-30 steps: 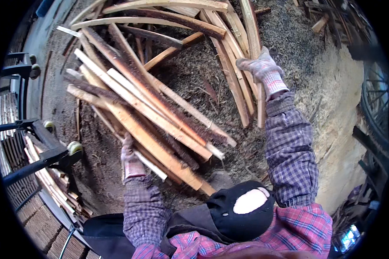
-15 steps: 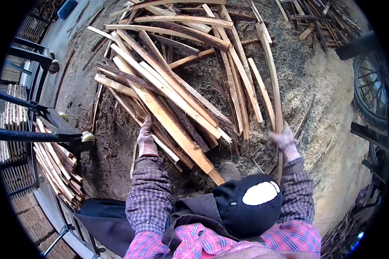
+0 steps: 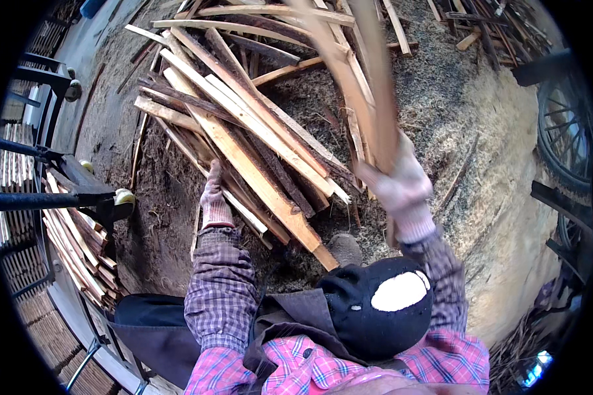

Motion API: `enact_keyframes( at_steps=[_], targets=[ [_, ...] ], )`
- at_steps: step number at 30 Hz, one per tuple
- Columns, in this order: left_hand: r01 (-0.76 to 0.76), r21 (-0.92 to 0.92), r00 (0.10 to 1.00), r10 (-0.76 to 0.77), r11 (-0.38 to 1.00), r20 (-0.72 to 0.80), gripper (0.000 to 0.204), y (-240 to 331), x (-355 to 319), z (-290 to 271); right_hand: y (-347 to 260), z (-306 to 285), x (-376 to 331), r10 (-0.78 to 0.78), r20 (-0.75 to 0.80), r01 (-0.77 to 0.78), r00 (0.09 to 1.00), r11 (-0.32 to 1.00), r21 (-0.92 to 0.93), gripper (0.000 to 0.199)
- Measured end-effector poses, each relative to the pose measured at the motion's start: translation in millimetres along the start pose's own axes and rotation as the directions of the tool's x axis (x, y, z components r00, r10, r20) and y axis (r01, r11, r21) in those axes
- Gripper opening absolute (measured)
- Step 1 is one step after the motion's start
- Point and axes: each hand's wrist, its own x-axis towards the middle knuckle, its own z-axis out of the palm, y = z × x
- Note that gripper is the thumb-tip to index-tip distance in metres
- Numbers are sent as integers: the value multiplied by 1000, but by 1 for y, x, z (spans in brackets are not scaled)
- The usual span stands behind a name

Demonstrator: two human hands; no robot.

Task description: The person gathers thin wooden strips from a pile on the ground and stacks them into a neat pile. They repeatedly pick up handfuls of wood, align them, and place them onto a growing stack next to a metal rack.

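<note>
A loose pile of long sawn wooden strips (image 3: 244,148), some edged with dark bark, lies across the ground before me. At the pile's near left side, my left hand (image 3: 215,197) in a pale knitted glove is closed on the edge strips, its thumb showing and its other fingers hidden beneath the wood. My gloved right hand (image 3: 402,187) is closed around the lower part of raised wooden strips (image 3: 383,99), smeared by motion; at least two show. One broad pale strip (image 3: 270,191) slants toward my shoe (image 3: 344,250).
Left of me stands a dark metal frame on casters (image 3: 124,196), with a stacked bundle of strips (image 3: 76,250) beside it. More scrap wood (image 3: 481,23) lies at the far right. A spoked wheel (image 3: 566,131) is at the right edge. Sawdust and dirt cover the ground.
My right hand has moved up and inward, lifting strips off the right side of the pile and swinging them leftward. My left hand stays at the pile's left edge.
</note>
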Motion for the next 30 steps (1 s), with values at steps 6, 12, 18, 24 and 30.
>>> enact_keyframes(
  at_steps=[6,12,18,24,30],
  targets=[
    [19,14,1000,-18,1000,-24,45,-5,-7,-6,-62,96,57,350,487,91,800,732,-675,85],
    [4,28,998,-2,1000,-68,45,3,-9,-16,-28,94,59,262,519,-3,814,894,-447,86],
    [9,55,991,-2,998,-137,45,-2,-10,-20,49,40,66,452,-189,-434,872,533,-727,116],
    [10,51,997,-6,999,-81,45,1,-9,-24,54,65,68,572,-147,-472,807,475,-742,112],
    [16,28,999,-15,999,-36,45,-1,-3,-15,77,16,71,546,-179,-479,818,475,-738,83]
  ],
)
